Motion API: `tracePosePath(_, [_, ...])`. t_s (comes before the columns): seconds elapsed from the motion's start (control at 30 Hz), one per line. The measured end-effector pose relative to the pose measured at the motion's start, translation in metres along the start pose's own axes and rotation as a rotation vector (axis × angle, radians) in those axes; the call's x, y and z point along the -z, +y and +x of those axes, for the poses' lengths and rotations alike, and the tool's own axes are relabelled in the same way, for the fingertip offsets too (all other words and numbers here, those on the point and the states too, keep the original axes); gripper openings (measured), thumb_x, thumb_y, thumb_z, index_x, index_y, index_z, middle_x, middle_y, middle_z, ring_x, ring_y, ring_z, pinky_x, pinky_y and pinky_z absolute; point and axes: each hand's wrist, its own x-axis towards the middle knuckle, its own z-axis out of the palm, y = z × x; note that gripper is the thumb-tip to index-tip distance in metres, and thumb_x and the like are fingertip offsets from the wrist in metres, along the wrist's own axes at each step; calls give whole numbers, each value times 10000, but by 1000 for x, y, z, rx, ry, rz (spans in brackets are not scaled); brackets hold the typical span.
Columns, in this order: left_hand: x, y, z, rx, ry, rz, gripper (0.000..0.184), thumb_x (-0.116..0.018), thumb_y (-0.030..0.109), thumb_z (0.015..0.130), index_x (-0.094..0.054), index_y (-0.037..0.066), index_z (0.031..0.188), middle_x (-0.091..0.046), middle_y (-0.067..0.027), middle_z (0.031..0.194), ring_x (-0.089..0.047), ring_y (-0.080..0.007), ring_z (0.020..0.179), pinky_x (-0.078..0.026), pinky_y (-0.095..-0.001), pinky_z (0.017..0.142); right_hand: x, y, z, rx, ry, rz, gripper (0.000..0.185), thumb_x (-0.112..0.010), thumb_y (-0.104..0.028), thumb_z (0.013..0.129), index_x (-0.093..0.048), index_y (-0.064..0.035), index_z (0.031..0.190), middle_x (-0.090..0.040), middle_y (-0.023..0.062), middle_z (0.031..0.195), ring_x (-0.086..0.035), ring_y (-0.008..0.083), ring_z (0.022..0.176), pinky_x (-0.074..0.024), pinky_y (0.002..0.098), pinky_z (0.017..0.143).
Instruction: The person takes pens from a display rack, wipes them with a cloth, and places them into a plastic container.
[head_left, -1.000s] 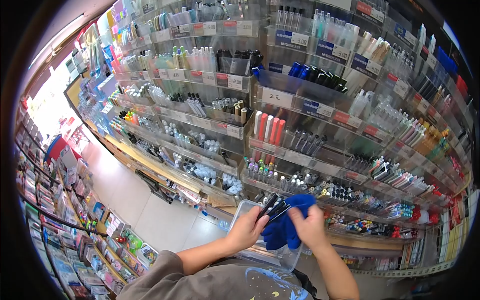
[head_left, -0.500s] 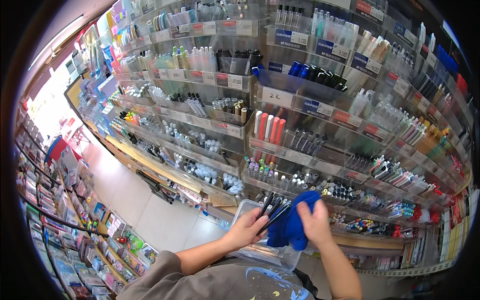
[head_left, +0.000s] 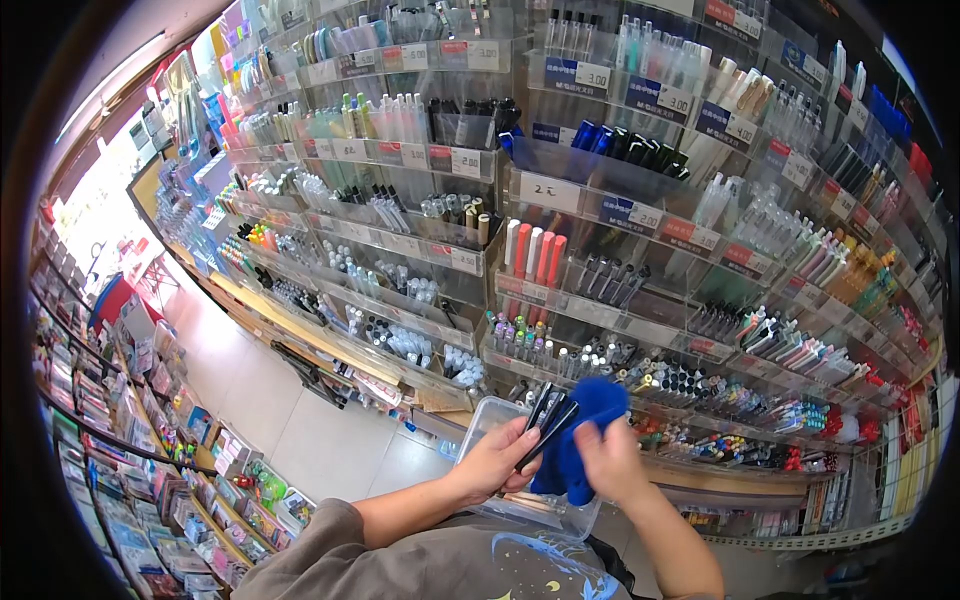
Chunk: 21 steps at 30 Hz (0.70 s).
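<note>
Several black pens (head_left: 546, 425) are bunched in my left hand (head_left: 497, 462), its fingers closed round their lower ends. My right hand (head_left: 612, 462), slightly blurred, grips a bright blue cloth (head_left: 598, 402) that hangs right beside the pens. The cloth's lower part drapes between my hands; whether it touches the pens I cannot tell. Below both hands is a clear plastic box (head_left: 480, 418) close to my body, with a few slim light-coloured items inside, partly hidden by my hands and the cloth.
In front stands a tall display of clear tiered pen trays (head_left: 590, 312) with price labels. Red and white pens (head_left: 533, 250) stand in one tray. At the left, a lower rack of packaged goods (head_left: 150, 420) borders the tiled floor (head_left: 330, 440).
My right hand has moved slightly left with the blue cloth, closer to the pens. The pens in my left hand have turned slightly and sit more tightly together.
</note>
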Motion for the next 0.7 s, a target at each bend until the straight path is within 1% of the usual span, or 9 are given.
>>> tracePosePath(0.03, [-1, 1, 0, 8, -8, -1, 140, -370, 268, 963, -394, 136, 1002, -385, 15, 587, -287, -55, 413, -216, -188, 361, -3, -3, -2, 62, -110, -140, 350, -545, -294, 863, -483, -40, 1095, -585, 176, 961, -577, 343, 900, -446, 397, 747])
tracePosePath(0.07, [-3, 0, 0, 18, 1, 24, 141, -361, 265, 965, -392, 140, 1023, -379, 13, 590, -291, -56, 415, -218, -186, 362, -6, 5, -7, 54, -236, -281, 320, -549, -281, 850, -498, -64, 1080, -575, 209, 963, -573, 397, 827, -461, 429, 687])
tracePosePath(0.13, [-9, -6, 0, 39, 16, 77, 153, -345, 259, 969, -387, 149, 1065, -366, 9, 596, -297, -57, 418, -222, -182, 362, -11, 4, -5, 8, -135, -392, 253, -543, -261, 847, -530, -62, 1004, -593, 206, 872, -579, 399, 732, -459, 451, 619])
tracePosePath(0.23, [-10, -15, -3, 92, -50, 176, 163, -323, 255, 973, -371, 134, 1070, -361, 12, 607, -300, -59, 437, -246, -183, 378, -3, 5, 10, -104, 65, -304, 190, -492, -211, 883, -543, -31, 856, -600, 171, 693, -589, 357, 669, -458, 408, 573])
tracePosePath(0.33, [-4, -20, -6, -37, -180, 258, 184, -328, 257, 970, -376, 111, 1073, -361, 14, 615, -319, -57, 464, -274, -184, 408, 9, 7, 23, -83, 202, 24, 217, -434, -185, 929, -524, -5, 846, -623, 104, 702, -583, 185, 598, -457, 307, 587])
tracePosePath(0.47, [3, -24, -4, -137, -122, 360, 217, -358, 270, 960, -379, 96, 1087, -354, 19, 622, -336, -51, 507, -290, -190, 440, 12, 8, 17, -182, -9, 369, 274, -402, -239, 949, -539, -2, 951, -623, 101, 867, -569, 117, 784, -449, 271, 714])
tracePosePath(0.57, [9, -24, 0, -152, -179, 427, 231, -378, 280, 953, -394, 93, 1089, -361, 24, 630, -342, -40, 525, -285, -190, 452, 17, -3, 10, -197, -337, 145, 430, -344, -378, 953, -531, 8, 985, -598, 98, 885, -536, 135, 802, -427, 275, 752])
tracePosePath(0.67, [7, -21, 0, -244, -199, 771, 255, -416, 306, 937, -433, 73, 1039, -422, -9, 642, -406, -94, 525, -342, -238, 478, 19, -10, 11, -278, -499, 55, 479, -320, -400, 954, -546, 21, 917, -572, 71, 800, -490, 139, 736, -408, 283, 711])
tracePosePath(0.7, [11, -20, 3, -323, -163, 986, 291, -476, 324, 907, -456, 46, 990, -485, -72, 681, -475, -214, 552, -396, -308, 529, 16, -1, 13, -301, -498, 132, 469, -326, -385, 955, -550, 22, 891, -565, 66, 779, -483, 135, 727, -405, 283, 702])
